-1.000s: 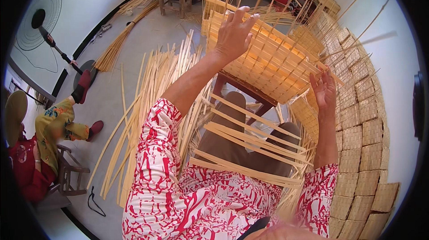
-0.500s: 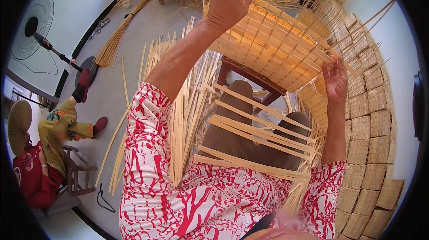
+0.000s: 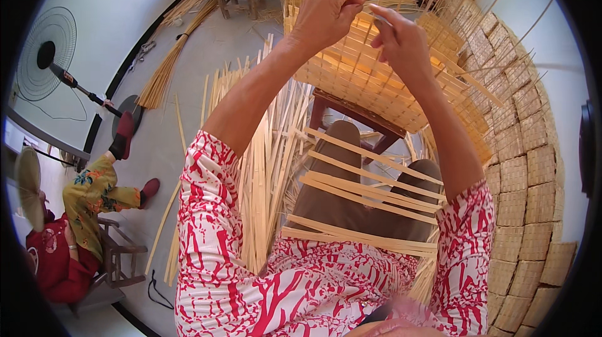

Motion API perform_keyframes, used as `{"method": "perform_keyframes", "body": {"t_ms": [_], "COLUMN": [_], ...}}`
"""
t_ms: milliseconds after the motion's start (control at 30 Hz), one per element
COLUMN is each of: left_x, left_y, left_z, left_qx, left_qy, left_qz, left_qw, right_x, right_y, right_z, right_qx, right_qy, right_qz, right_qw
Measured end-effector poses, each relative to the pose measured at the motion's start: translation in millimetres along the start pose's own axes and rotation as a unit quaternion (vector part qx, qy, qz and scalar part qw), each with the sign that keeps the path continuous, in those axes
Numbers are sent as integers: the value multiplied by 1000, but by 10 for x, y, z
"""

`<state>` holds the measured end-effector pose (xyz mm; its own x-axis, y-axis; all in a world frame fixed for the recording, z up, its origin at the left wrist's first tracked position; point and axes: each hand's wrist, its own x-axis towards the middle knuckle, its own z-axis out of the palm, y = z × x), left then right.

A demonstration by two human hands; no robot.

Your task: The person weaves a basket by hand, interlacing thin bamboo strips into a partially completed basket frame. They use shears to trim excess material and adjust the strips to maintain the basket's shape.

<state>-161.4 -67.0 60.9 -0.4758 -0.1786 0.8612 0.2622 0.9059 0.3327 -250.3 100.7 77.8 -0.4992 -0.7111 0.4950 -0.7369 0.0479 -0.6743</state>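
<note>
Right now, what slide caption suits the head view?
Left hand and right hand close together near the rim of a pale-yellow woven-strip basket above a dark-red wooden stool.

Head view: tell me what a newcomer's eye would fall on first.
The partly woven basket at upper centre would probably catch the eye first, with the left hand and right hand close together near its upper edge. Then come the rows of woven pieces along the right side, and the standing fan at upper left.
</note>
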Motion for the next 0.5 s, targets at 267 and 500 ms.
{"method": "perform_keyframes", "body": {"t_ms": [267, 500], "left_x": [-97, -7], "left_y": [25, 215], "left_z": [61, 121], "left_qx": [-52, -114], "left_qy": [21, 73], "left_qz": [9, -23], "left_qw": [998, 991], "right_x": [167, 61], "right_y": [179, 169], "right_z": [186, 169], "right_qx": [-231, -302], "right_qy": [37, 44], "right_qz": [-47, -74], "right_qw": [971, 949]}}
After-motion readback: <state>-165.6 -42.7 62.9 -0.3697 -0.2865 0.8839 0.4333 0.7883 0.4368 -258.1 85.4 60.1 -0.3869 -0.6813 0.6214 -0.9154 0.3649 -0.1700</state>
